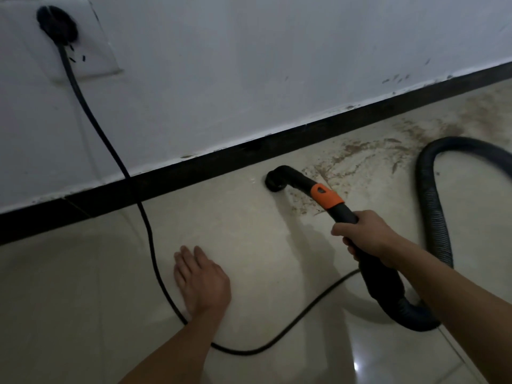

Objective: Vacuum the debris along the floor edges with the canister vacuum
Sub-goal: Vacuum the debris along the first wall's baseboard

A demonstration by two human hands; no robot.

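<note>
At right centre, wand (327, 195) is gripped by right hand (368, 239), axis up-left to nozzle (277, 180) | debris (360, 159) is strewn up-right of nozzle beside baseboard (221, 159) | left hand (202, 281) is laid flat, fingers straight, on floor (83, 273).

Left hand (203, 281) palm-down, fingers straight; right hand (368, 239) grips the vacuum handle (343, 214).

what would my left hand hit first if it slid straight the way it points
Probably the black baseboard; the left hand has bare floor ahead, the power cord just beside that line.
</note>
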